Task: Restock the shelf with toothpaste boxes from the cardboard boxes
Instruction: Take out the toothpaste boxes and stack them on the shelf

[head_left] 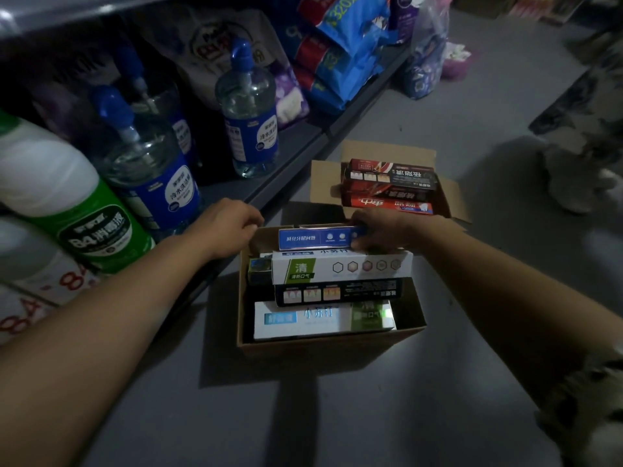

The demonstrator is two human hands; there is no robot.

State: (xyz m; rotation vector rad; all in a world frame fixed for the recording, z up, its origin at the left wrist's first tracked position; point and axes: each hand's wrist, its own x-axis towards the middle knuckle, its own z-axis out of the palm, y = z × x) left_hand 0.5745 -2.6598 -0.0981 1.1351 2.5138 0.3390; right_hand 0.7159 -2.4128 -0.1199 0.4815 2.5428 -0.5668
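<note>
A shelf [293,156] runs left of two cartons; the near carton [323,345] holds toothpaste boxes. The right hand [381,229] pinches a blue box [317,238] above its far edge; the left hand [232,227] grips the carton's far-left rim, fingers curled

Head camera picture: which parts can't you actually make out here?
- Left hand: fingers curl out of sight over the near carton's rim.
- Far carton: lower layers covered by red boxes.
- Shelf back: too dark.
- Figure at right: blurred, cut by the edge.
</note>
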